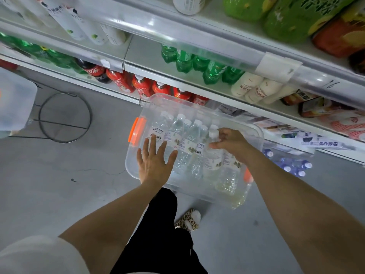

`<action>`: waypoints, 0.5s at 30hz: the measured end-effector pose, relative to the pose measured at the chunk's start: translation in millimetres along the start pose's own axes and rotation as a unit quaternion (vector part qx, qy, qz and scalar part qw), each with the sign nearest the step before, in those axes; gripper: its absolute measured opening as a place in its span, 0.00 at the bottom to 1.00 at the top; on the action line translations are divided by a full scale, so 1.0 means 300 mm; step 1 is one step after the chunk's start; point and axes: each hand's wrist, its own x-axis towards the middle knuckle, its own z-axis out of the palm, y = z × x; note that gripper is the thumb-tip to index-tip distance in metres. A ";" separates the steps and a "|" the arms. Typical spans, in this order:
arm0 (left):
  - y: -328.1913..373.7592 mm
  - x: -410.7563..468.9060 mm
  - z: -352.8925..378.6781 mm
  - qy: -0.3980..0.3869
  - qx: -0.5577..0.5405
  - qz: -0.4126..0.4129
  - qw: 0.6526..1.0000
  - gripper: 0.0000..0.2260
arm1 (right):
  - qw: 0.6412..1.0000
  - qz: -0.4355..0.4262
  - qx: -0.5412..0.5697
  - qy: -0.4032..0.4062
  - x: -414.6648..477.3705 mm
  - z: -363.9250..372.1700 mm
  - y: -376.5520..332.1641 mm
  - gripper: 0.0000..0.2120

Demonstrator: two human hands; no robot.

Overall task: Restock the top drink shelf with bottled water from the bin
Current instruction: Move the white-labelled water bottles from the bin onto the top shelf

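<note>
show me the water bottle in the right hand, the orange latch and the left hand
water bottle (212, 161), head view, on its label
orange latch (135, 131), head view, middle of the clip
left hand (156, 165), head view, back of the hand

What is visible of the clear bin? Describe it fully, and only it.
The bin is clear plastic, round-cornered, lidless, with an orange latch at each end. It sits on the grey floor before the shelves, full of white-capped water bottles. The right hand reaches in, gripping one bottle by its neck; the open left hand is spread over its near left corner.
</note>
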 end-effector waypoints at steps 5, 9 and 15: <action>0.002 0.005 -0.003 -0.004 0.003 0.000 1.000 0.38 | 0.999 0.014 0.027 0.009 0.024 0.001 0.016 0.26; 0.004 0.003 -0.002 -0.001 0.012 0.002 1.000 0.39 | 1.000 0.003 0.010 0.021 0.015 0.018 0.018 0.22; 0.009 0.003 -0.001 -0.001 0.017 -0.001 1.000 0.39 | 0.999 0.009 -0.033 -0.001 0.017 0.012 0.012 0.30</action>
